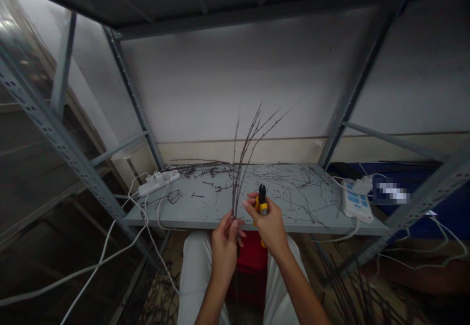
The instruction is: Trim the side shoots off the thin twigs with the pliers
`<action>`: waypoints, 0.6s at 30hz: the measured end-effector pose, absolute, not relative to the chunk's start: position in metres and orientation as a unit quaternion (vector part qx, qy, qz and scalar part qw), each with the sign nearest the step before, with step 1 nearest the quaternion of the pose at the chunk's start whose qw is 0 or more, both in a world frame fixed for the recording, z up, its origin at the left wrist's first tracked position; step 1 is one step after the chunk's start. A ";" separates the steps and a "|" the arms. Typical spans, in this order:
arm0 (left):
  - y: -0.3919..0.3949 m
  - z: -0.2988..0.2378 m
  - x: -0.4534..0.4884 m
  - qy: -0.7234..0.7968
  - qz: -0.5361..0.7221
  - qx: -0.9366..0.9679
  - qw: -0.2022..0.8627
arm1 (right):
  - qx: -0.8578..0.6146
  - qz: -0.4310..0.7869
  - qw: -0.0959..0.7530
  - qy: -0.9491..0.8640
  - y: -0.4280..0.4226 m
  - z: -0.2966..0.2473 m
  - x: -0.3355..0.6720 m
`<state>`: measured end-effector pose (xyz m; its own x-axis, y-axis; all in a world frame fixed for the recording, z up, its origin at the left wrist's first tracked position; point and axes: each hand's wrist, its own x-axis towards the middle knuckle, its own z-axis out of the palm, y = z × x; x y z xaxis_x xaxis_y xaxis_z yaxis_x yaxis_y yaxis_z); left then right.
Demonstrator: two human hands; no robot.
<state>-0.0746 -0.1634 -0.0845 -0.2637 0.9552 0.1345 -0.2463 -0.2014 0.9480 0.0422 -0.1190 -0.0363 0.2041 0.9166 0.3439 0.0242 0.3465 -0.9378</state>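
Bare forearms [215, 300] rise from the bottom of the view, over white trousers [194, 271] and a red plastic stool [249, 261] between the knees. The left hand [224, 249] is closed around the lower ends of a thin bunch of dark twigs [239, 183], gathered tight so the stems stand almost upright while their forked tips fan out above the shelf. The right hand [269, 223] curls around the yellow handles of a pair of side cutters [262, 208], its fingers wrapped low so the black cutting head points up, clear of the palm and close beside the stems. Both hands are held just in front of the grey metal shelf [165, 220], near its front edge, which keeps the bunch and the tool together in open space rather than resting on the surface.

Short dark twig pieces [290, 193] lie scattered across the shelf, and more stems lie on the floor [363, 295] at the lower right. White power strips [158, 183] sit at the shelf's left end and [356, 202] at its right, with white cables [110, 232] trailing down past the slotted steel uprights [367, 70]. A label at the right is blurred and cannot be read.
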 end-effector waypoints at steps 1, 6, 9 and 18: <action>-0.164 -0.082 -0.078 0.439 0.673 0.406 0.435 | -0.446 0.363 0.629 -0.524 -0.120 -0.035 0.042; -0.162 -0.072 -0.087 0.389 0.681 0.393 0.480 | -0.433 0.471 0.650 -0.410 -0.121 -0.046 0.048; -0.156 -0.075 -0.087 0.357 0.687 0.370 0.513 | -0.384 0.600 0.651 -0.263 -0.121 -0.067 0.056; -0.149 -0.096 -0.083 0.430 0.654 0.372 0.499 | -0.443 0.530 0.577 -0.436 -0.133 -0.074 0.047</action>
